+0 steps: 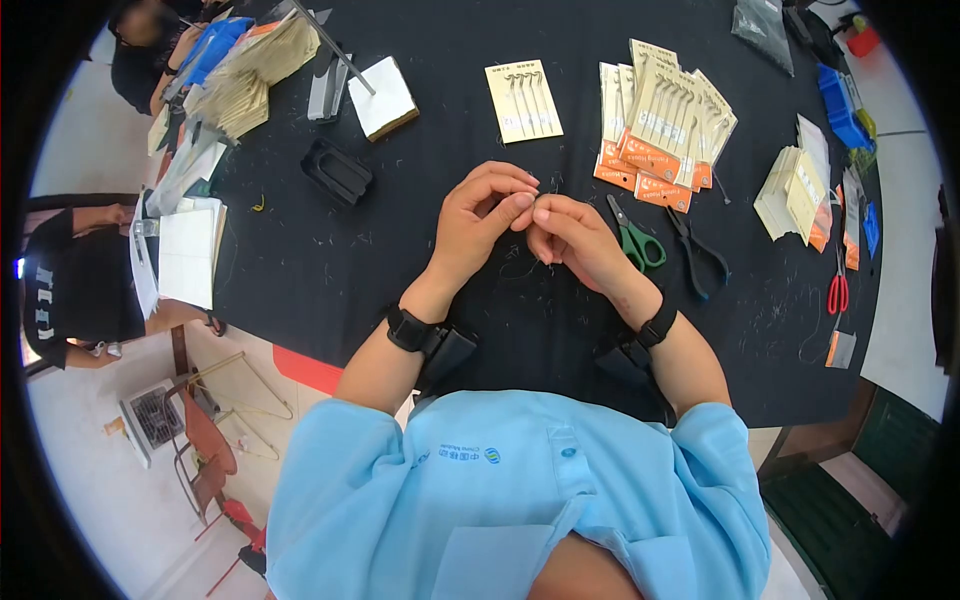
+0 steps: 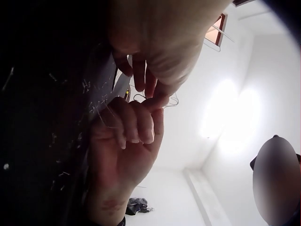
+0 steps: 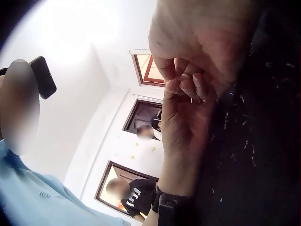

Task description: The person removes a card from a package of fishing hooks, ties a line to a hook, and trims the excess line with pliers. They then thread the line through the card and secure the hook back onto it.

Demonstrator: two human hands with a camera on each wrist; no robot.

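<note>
Over the black table, my left hand [image 1: 468,222] and right hand [image 1: 580,240] meet fingertip to fingertip, thumbs and forefingers pinched. A thin looped line [image 2: 175,100] shows at the fingertips in the left wrist view; whatever else they pinch is too small to tell. Fine strands also hang by the right hand [image 2: 127,136] there. In the right wrist view the left hand's fingers [image 3: 188,87] curl under the right hand. Ahead of the hands lies a cream card [image 1: 525,100] carrying several hooks. Green-handled scissors [image 1: 640,246] and dark pliers [image 1: 695,252] lie just right of the right hand.
Overlapping hook packets [image 1: 665,125] with orange ends lie at the back right, card stacks [image 1: 790,195] farther right. Red scissors [image 1: 838,292] are near the right edge. A black holder [image 1: 336,172] and a white-topped block [image 1: 384,96] stand left; line scraps dot the cloth.
</note>
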